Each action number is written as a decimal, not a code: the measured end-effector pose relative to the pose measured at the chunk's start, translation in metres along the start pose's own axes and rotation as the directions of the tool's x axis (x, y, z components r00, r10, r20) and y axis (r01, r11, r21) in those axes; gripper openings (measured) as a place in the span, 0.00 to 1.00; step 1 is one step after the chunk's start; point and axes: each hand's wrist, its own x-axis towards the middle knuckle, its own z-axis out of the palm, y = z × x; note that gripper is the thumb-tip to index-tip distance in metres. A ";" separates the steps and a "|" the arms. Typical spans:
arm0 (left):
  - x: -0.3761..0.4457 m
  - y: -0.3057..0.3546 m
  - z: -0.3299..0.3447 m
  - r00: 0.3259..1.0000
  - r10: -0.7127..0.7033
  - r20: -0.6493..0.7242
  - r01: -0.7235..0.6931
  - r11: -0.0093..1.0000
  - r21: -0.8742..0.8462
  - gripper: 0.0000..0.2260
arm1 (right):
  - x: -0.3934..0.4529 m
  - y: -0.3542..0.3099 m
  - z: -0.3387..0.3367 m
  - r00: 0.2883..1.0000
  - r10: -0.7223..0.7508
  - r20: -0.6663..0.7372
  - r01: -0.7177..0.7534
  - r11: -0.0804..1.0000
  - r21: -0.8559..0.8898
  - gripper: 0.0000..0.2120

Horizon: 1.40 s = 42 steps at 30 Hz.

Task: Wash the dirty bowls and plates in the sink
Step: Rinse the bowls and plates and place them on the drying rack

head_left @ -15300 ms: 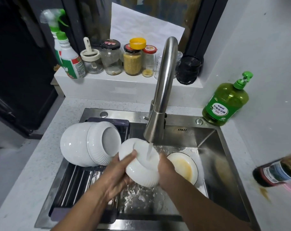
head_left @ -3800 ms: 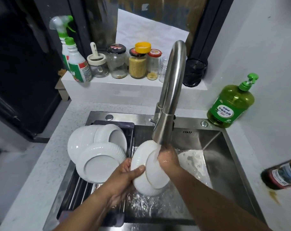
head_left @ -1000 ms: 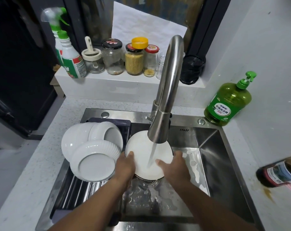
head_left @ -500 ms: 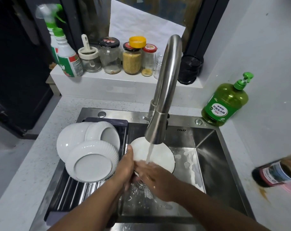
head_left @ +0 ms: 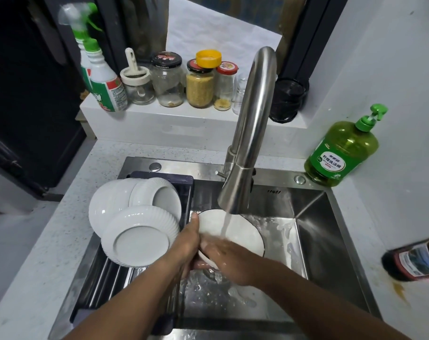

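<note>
step: plate [head_left: 240, 235] is being rinsed under the tap [head_left: 245, 153], in the sink [head_left: 331, 241] | left hand [head_left: 186, 244] grips its left rim | right hand [head_left: 223, 256] lies flat on its face, grasping nothing | plate is tilted, face up toward the camera; round, no long axis | next: judged to need placing beside 3 bowls [head_left: 135, 224] on the rack [head_left: 105, 278]

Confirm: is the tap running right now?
On. A stream of water falls from the faucet spout onto the plate and the right hand.
</note>
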 end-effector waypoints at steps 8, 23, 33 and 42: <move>-0.020 0.014 0.001 0.992 0.077 -0.099 -0.069 0.994 0.088 0.13 | -0.042 0.056 -0.003 0.768 0.215 -0.603 -0.121 0.974 0.192 0.12; -0.028 0.013 -0.013 0.914 0.394 -0.096 -0.364 0.902 0.234 0.14 | -0.020 0.029 0.027 0.531 0.806 -0.262 -0.054 0.340 0.939 0.12; -0.007 -0.013 0.029 0.865 0.381 -0.325 -0.221 0.873 0.435 0.10 | -0.045 0.028 0.001 0.440 0.792 -0.424 -0.154 0.532 0.833 0.10; -0.033 -0.047 0.058 0.982 0.023 -0.187 -0.068 0.969 -0.239 0.18 | -0.014 0.018 0.051 0.415 0.898 -0.147 0.045 0.141 0.989 0.06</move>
